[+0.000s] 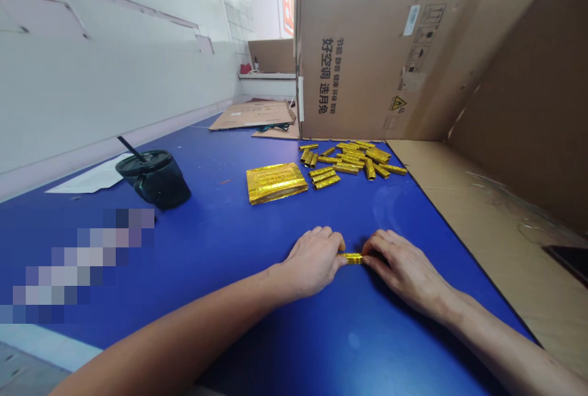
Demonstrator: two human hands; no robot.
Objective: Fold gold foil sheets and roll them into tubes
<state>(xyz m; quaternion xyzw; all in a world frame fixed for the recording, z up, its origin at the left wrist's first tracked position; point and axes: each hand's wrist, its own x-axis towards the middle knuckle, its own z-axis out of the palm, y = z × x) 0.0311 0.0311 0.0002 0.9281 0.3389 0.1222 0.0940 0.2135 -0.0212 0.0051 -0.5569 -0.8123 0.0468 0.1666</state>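
Small gold piece (353,258) bridging two hands, lower right of centre.
Long axis roughly left-right. Left hand (312,263) pinches left end, right hand (408,267) the right; neither nearer. Similar gold pieces (346,168) above.

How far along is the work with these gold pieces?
Well under way, it seems: the loose pile of narrow gold strips by the big box looks done. One more strip is pinched between left hand and right hand. The wider gold stack, lying flat, looks left to do; its count isn't readable.
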